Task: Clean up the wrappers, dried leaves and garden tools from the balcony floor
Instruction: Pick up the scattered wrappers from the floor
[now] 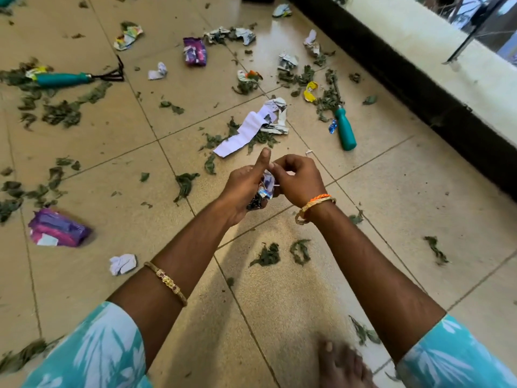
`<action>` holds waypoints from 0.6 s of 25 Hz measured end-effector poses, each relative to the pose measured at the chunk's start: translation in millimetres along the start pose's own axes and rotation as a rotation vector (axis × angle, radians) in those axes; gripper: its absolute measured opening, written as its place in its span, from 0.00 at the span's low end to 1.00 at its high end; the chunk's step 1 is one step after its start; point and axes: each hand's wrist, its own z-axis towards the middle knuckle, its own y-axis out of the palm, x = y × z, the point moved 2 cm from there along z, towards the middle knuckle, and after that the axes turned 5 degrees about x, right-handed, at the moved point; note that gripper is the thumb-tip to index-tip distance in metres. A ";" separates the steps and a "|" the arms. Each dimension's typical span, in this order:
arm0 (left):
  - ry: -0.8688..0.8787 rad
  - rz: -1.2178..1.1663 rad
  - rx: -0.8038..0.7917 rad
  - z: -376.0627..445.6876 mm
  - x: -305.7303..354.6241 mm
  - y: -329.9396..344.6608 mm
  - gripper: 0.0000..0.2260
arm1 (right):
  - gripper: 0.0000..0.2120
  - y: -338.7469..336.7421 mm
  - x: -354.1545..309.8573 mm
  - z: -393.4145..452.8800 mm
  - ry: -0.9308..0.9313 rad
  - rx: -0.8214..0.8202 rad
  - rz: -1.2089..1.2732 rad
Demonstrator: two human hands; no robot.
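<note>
**Head view: litter bundled between both hands**

Head view, nearest first: the left hand cups a wad of wrappers and leaves, thumb raised; the right hand pinches its top, fingers curled. Pack it tightly so nothing spills. Beyond lie the white paper strip, teal-handled tool and hand rake, uncollected.

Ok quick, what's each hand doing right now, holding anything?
Left hand: holds a bunch of crumpled wrappers and dried leaves, thumb raised.
Right hand: fingers curled, pinching at the same bunch from the other side.
</note>
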 end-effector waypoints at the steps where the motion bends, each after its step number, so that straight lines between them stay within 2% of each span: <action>1: -0.019 -0.008 0.026 1.3 -1.7 -5.8 0.19 | 0.07 -0.3 0.9 3.6 0.091 -0.055 0.119; 2: -0.042 -0.011 0.056 4.6 -3.9 -12.9 0.17 | 0.06 -3.8 3.1 9.0 0.151 -0.065 0.181; 3: -0.063 -0.018 0.087 7.5 -6.4 -19.7 0.14 | 0.06 -9.8 5.2 16.9 0.151 -0.028 0.139; 4: -0.079 -0.024 0.115 11.1 -10.0 -25.9 0.12 | 0.06 -17.0 11.5 30.1 0.096 0.045 -0.018; 6: -0.106 -0.019 0.148 15.7 -16.3 -35.5 0.10 | 0.12 -28.2 27.3 56.7 0.002 0.122 -0.377; 8: -0.132 -0.021 0.168 18.7 -16.6 -42.5 0.08 | 0.19 -26.2 45.8 77.7 -0.081 0.048 -0.631; 10: -0.143 -0.063 0.182 22.0 -12.5 -50.3 0.08 | 0.17 -18.6 62.0 87.7 -0.187 0.006 -0.798; 13: -0.126 -0.085 0.175 25.1 -6.0 -59.1 0.11 | 0.12 -15.0 65.0 88.0 -0.293 0.138 -0.927; 15: -0.109 -0.045 0.167 23.9 -4.3 -60.6 0.11 | 0.11 -14.7 59.4 91.4 -0.312 0.145 -0.974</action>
